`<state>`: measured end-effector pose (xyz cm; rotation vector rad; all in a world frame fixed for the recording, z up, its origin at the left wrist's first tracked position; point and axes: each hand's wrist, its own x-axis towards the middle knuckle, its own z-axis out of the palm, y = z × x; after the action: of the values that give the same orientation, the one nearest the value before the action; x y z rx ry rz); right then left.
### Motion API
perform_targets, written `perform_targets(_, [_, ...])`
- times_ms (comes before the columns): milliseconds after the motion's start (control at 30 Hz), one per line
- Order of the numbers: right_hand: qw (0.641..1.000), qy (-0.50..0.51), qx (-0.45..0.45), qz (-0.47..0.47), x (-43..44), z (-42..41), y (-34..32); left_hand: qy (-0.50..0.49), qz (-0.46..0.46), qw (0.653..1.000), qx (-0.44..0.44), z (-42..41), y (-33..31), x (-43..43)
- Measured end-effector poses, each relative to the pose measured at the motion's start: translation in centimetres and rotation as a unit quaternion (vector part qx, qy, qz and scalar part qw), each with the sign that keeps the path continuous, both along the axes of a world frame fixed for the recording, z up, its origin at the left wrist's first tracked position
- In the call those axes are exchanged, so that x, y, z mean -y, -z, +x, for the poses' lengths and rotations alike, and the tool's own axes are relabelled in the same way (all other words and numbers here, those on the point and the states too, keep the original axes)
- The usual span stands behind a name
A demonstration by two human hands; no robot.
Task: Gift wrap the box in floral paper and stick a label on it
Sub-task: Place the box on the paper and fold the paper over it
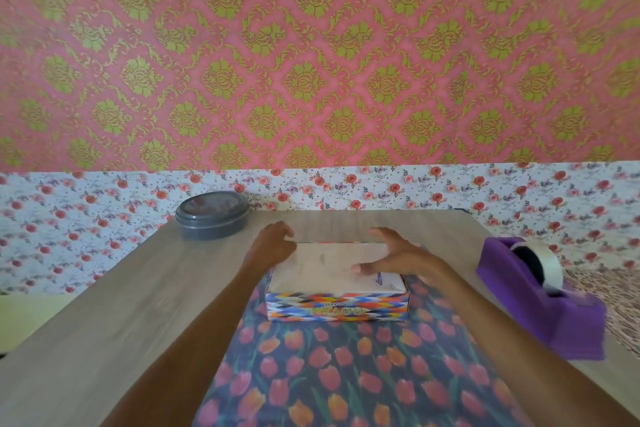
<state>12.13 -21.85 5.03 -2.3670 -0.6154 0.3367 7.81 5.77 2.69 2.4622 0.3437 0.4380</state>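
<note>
A flat box (336, 302) with a multicoloured zigzag side lies on dark floral paper (346, 374) printed with red and orange tulips. The white back of the paper (332, 262) is folded over the box top. My left hand (273, 244) rests with curled fingers at the far left corner of the box, on the folded paper. Over the right part of the top, my right hand (401, 253) has its fingers spread and its thumb touching the paper. No label is in view.
A purple tape dispenser (540, 291) with a white tape roll stands at the right edge of the wooden table (121, 305). A grey round lidded container (212, 215) sits at the far left. A wall with floral covering rises behind the table.
</note>
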Motion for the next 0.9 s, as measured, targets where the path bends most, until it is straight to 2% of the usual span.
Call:
perform_targets(133, [0.973,-0.140,0.036,-0.181,-1.4,0.1,-1.9,0.095,0.105,0.987,-0.072,4.4,-1.5,0.6])
perform_targets(333, [0.958,-0.179,0.049,-0.216,-1.7,0.7,-2.4,0.141,0.144,0.958,-0.205,9.8,-0.5,0.1])
perform_targets(467, [0.934,-0.209,0.024,-0.287,-1.1,1.3,-2.0,0.152,0.165,0.946,-0.233,11.7,0.4,0.1])
perform_targets(600, [0.913,-0.238,0.037,-0.328,-1.1,0.9,-2.3,0.119,0.198,0.952,-0.202,11.9,1.3,0.0])
perform_targets(767, [0.929,-0.216,0.073,-0.293,-1.0,0.4,-2.2,0.113,0.166,0.979,-0.043,10.0,0.3,0.2])
perform_targets(900, [0.933,-0.209,0.090,-0.278,-0.4,-0.8,-2.4,0.086,0.127,0.987,0.056,7.5,-1.9,1.1])
